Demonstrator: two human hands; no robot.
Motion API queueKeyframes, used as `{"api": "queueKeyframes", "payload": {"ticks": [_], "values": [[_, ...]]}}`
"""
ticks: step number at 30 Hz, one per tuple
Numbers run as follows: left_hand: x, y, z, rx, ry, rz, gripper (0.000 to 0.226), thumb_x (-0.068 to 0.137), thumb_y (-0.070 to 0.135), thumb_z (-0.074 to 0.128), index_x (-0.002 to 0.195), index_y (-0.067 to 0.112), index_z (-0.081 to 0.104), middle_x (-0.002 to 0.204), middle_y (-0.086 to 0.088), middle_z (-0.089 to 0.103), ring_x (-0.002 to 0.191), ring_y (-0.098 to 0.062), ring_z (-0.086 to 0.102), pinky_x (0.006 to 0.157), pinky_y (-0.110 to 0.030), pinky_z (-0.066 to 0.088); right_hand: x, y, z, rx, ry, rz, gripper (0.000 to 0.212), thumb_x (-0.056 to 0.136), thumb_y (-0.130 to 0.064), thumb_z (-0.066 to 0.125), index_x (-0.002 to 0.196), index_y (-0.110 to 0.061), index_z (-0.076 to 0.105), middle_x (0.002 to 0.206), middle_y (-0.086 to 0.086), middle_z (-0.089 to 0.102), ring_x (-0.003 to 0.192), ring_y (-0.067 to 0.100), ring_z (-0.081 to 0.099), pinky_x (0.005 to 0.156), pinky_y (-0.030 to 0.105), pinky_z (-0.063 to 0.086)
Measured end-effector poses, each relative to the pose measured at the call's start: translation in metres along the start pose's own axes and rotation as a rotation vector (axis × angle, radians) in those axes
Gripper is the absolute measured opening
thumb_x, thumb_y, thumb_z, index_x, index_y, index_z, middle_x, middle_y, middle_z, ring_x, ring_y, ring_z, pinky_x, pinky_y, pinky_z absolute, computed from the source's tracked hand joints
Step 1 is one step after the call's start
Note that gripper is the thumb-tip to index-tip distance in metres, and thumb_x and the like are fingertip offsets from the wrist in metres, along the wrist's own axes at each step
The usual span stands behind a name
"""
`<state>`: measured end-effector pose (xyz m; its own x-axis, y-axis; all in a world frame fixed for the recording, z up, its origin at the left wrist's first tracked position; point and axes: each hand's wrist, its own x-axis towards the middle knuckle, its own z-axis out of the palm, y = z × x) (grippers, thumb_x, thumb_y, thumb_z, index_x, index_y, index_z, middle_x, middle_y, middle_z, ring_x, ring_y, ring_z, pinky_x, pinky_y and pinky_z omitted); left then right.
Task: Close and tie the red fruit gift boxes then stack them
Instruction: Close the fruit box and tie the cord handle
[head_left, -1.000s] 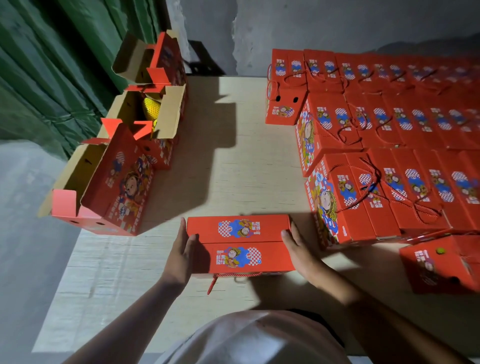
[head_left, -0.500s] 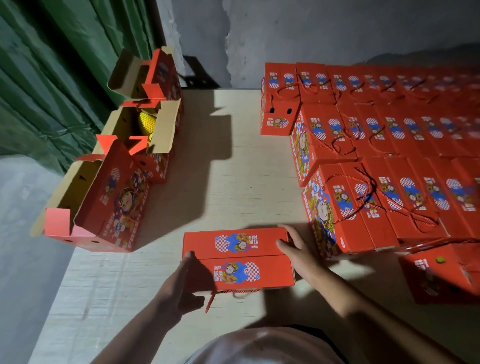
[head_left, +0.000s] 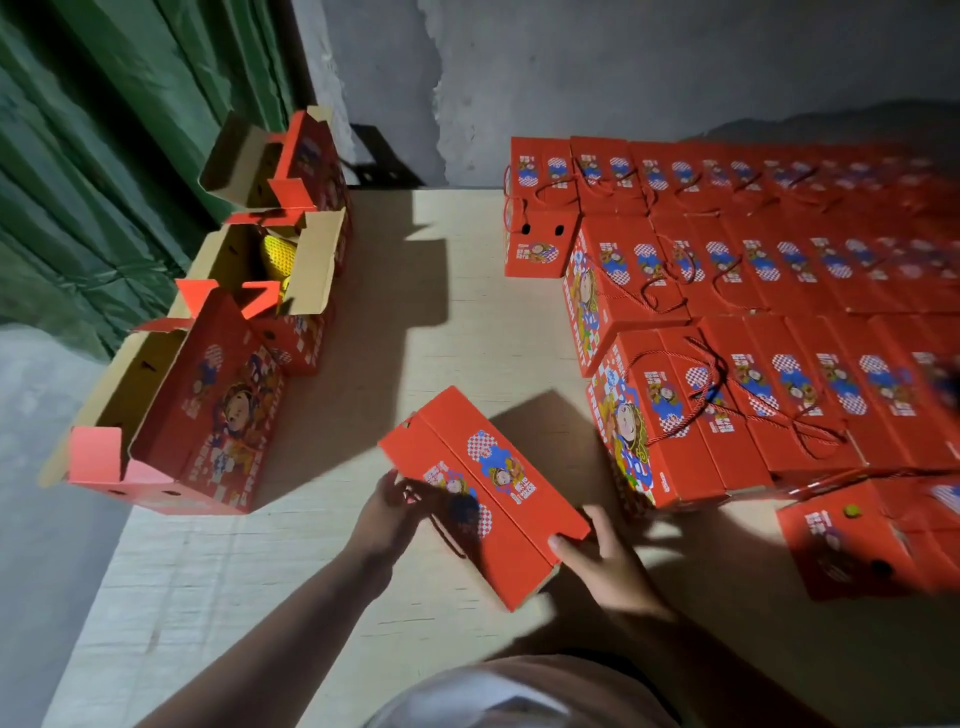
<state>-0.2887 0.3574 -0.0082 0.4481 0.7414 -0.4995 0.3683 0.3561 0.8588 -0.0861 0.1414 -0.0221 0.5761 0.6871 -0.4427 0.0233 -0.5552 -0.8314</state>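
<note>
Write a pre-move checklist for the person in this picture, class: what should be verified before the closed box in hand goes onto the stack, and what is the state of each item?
1. Top flaps of the held box closed: ok, they meet along the middle seam.
2. Both hands on the box: ok, left hand at the near-left side by the cord, right hand at the near-right end.
3. Red cord tied: cannot tell, only a loose loop shows by the left hand.
4. Box level: not ok, it is turned askew to the table edge.
5. Stack of finished boxes within view on the right: ok.
6. Wooden table between box and stack: ok, bare.
</note>
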Motion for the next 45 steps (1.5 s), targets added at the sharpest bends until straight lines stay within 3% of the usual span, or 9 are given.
{"api": "queueKeyframes", "payload": {"ticks": [4, 6, 12, 16, 19, 23, 32, 39, 45], "values": [[0.0, -0.002, 0.024, 0.17, -0.116, 0.123, 0.066, 0.084, 0.014, 0.082, 0.134, 0.05, 0.056, 0.119, 0.033, 0.068, 0.109, 0.011, 0.063, 0.073, -0.005, 0.05, -0.019, 0.006, 0.01, 0.042, 0.016, 0.047, 0.054, 0.088, -0.002, 0.08, 0.135, -0.002, 0.055, 0.119, 0.009, 0.075, 0.112, 0.021, 0.071, 0.108, 0.038, 0.05], [-0.005, -0.002, 0.032, 0.209, -0.202, 0.155, 0.077, 0.087, 0.021, 0.081, 0.143, 0.058, 0.044, 0.126, 0.036, 0.065, 0.114, 0.015, 0.06, 0.079, -0.005, 0.05, -0.027, 0.01, 0.017, 0.083, -0.004, 0.095, 0.054, 0.087, 0.003, 0.079, 0.135, 0.001, 0.054, 0.115, 0.006, 0.075, 0.097, 0.004, 0.073, 0.097, 0.025, 0.055], [-0.013, -0.004, 0.04, 0.211, -0.206, 0.223, 0.056, 0.095, 0.027, 0.077, 0.133, 0.06, 0.053, 0.129, 0.029, 0.066, 0.118, 0.006, 0.063, 0.089, -0.013, 0.053, -0.033, 0.01, 0.02, 0.071, -0.001, 0.094, 0.063, 0.088, -0.002, 0.08, 0.142, -0.005, 0.049, 0.113, -0.015, 0.068, 0.087, -0.021, 0.065, 0.076, -0.001, 0.044], [-0.015, -0.014, 0.028, 0.3, -0.034, 0.16, 0.017, 0.093, 0.037, 0.078, 0.103, 0.026, 0.071, 0.107, 0.011, 0.075, 0.106, -0.006, 0.067, 0.092, -0.037, 0.054, -0.034, 0.005, 0.019, -0.003, -0.018, 0.009, 0.071, 0.088, -0.025, 0.083, 0.149, -0.023, 0.047, 0.133, -0.008, 0.066, 0.119, -0.004, 0.062, 0.107, 0.022, 0.047], [-0.02, -0.02, 0.016, 0.375, -0.128, 0.112, 0.03, 0.102, 0.036, 0.065, 0.081, 0.016, 0.07, 0.086, 0.002, 0.075, 0.084, -0.015, 0.068, 0.088, -0.049, 0.054, -0.028, -0.004, 0.011, 0.057, 0.0, 0.08, 0.068, 0.082, -0.078, 0.062, 0.134, -0.034, 0.058, 0.146, -0.009, 0.056, 0.128, -0.013, 0.05, 0.11, 0.011, 0.034], [-0.028, -0.032, 0.01, 0.121, -0.191, -0.131, 0.023, 0.096, 0.035, 0.063, 0.1, 0.014, 0.07, 0.104, 0.001, 0.078, 0.103, -0.02, 0.073, 0.098, -0.053, 0.054, 0.006, -0.019, 0.01, 0.233, 0.016, 0.318, 0.07, 0.102, -0.065, 0.043, 0.157, -0.022, 0.04, 0.16, -0.004, 0.041, 0.151, 0.018, 0.035, 0.125, 0.036, 0.024], [-0.013, -0.004, 0.016, -0.549, -0.173, -0.356, 0.021, 0.103, 0.022, 0.052, 0.118, 0.017, 0.065, 0.131, -0.001, 0.072, 0.134, -0.021, 0.059, 0.111, -0.056, 0.036, 0.044, -0.081, 0.01, 0.694, 0.253, 0.202, 0.058, 0.091, -0.02, 0.08, 0.142, -0.024, 0.054, 0.136, 0.008, 0.066, 0.122, 0.023, 0.063, 0.107, 0.044, 0.045], [-0.023, 0.089, -0.007, -0.378, 0.039, 0.14, 0.011, 0.096, 0.0, 0.059, 0.097, 0.009, 0.064, 0.092, -0.016, 0.073, 0.094, -0.031, 0.072, 0.089, -0.039, 0.057, 0.036, -0.132, -0.022, 0.763, 0.268, -0.062, 0.03, 0.099, -0.01, 0.068, 0.13, -0.01, 0.065, 0.095, 0.012, 0.064, 0.079, 0.018, 0.062, 0.087, 0.042, 0.056], [-0.05, 0.141, -0.004, -0.286, -0.002, 0.265, 0.008, 0.096, 0.002, 0.065, 0.103, 0.003, 0.061, 0.088, -0.015, 0.074, 0.083, -0.031, 0.07, 0.092, -0.048, 0.056, 0.024, -0.17, -0.042, 0.667, 0.277, -0.18, 0.021, 0.104, -0.005, 0.057, 0.116, -0.012, 0.073, 0.074, 0.01, 0.059, 0.058, 0.015, 0.045, 0.053, 0.027, 0.036]]}}
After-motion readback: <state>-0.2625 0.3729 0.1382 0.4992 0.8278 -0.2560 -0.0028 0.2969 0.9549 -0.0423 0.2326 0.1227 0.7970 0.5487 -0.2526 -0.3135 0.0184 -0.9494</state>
